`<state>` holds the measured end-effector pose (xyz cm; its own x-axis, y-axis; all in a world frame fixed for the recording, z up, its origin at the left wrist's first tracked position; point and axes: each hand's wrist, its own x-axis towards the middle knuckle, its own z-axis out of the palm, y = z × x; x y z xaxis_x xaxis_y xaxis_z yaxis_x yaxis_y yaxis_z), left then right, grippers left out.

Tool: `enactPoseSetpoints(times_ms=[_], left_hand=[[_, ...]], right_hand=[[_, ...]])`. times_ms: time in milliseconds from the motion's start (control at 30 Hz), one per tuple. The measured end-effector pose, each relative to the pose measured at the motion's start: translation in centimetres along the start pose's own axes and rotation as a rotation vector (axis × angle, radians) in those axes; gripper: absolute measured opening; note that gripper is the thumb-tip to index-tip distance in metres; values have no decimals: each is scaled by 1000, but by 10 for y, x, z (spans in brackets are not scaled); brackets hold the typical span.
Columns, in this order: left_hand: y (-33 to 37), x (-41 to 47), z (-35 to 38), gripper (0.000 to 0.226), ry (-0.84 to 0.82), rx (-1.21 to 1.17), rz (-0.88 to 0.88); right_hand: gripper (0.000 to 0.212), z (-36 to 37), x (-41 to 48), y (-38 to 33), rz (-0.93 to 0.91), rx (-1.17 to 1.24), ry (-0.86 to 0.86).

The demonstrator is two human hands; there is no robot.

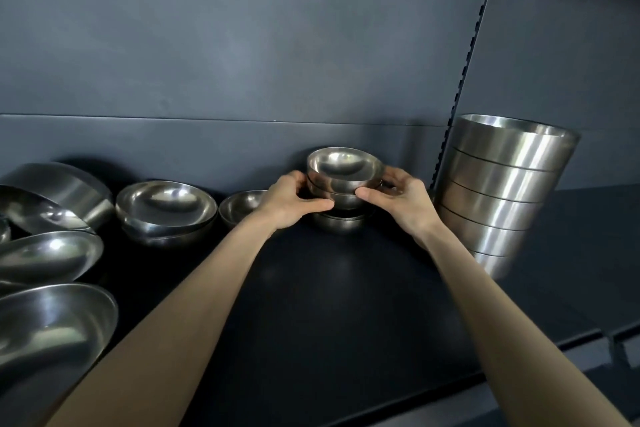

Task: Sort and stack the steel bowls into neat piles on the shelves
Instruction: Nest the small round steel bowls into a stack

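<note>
A short pile of small steel bowls (344, 172) stands at the back of the dark shelf (332, 291). My left hand (294, 201) grips its left side and my right hand (401, 199) grips its right side, thumbs pressed on the middle bowls. The top bowl's inside faces up. The lowest bowl (341, 221) rests on the shelf below my thumbs. Whether the upper bowls are lifted off it, I cannot tell.
A tall stack of larger bowls (502, 191) stands close on the right. Left of my hands sit a small bowl (239, 206), a wider pair (166, 208) and several big loose bowls (52, 253). A slotted upright (464, 94) runs up the back wall.
</note>
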<state>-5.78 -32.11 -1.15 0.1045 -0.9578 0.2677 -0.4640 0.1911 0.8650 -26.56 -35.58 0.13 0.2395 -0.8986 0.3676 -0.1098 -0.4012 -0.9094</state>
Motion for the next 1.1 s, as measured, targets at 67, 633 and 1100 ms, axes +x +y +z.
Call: enactPoseSetpoints(times_ms=[67,633,1100], left_hand=[[-2,3,0,51,-12,76,-18],[8,-22,-3,43,-26,131,-55],[29,-128,-20,44,127,302,-5]], right_hand=[[65,0,2,6,4,1,9],[54,3,-16,11,-16,30,-18],[27,15,-101,-20,15,43,-87]])
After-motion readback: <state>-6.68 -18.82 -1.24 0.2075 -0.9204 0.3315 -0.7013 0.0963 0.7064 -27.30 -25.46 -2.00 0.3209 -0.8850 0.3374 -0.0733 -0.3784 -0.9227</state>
